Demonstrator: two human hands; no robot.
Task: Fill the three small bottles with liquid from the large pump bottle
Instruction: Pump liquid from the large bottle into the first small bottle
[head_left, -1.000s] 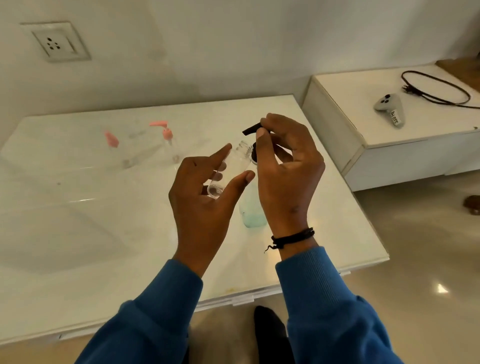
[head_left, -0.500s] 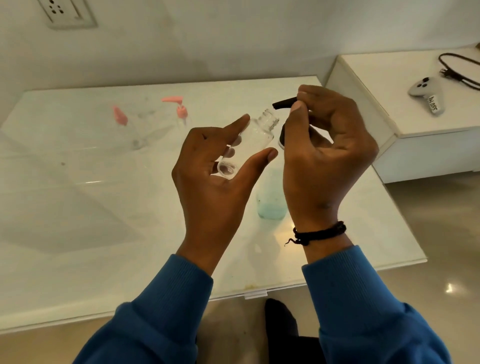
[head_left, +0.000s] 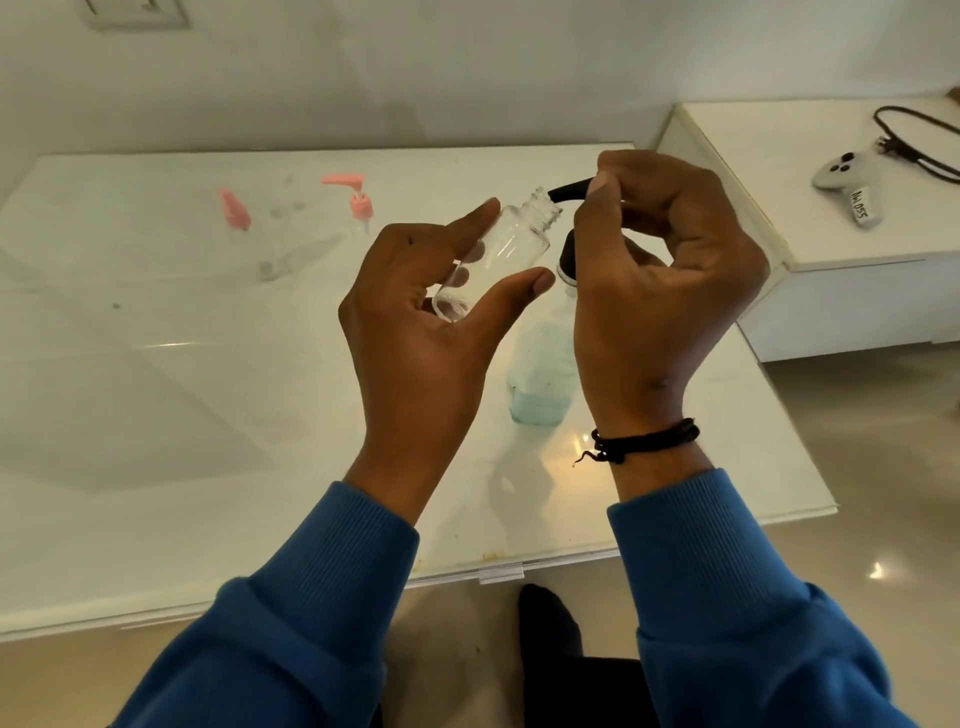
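My left hand (head_left: 426, 332) holds a small clear uncapped bottle (head_left: 498, 254) tilted, its threaded mouth up against the black spout of the large pump bottle (head_left: 540, 384). That large bottle stands on the white table (head_left: 156, 415) and shows pale blue-green liquid low in its body. My right hand (head_left: 660, 280) curls over the black pump head (head_left: 571, 189), thumb on the spout. Further back on the table lie a small clear bottle with a pink cap (head_left: 244, 228) and another with a pink pump top (head_left: 356, 200).
A white side cabinet (head_left: 831, 291) stands to the right, carrying a white game controller (head_left: 847, 184) and a black cable (head_left: 914, 140). A wall socket (head_left: 137, 13) sits at the top left. The floor lies beyond the table's near edge.
The view has shifted, with both hands now sitting higher and further right in the frame. The small bottle's mouth has come closer to the pump spout.
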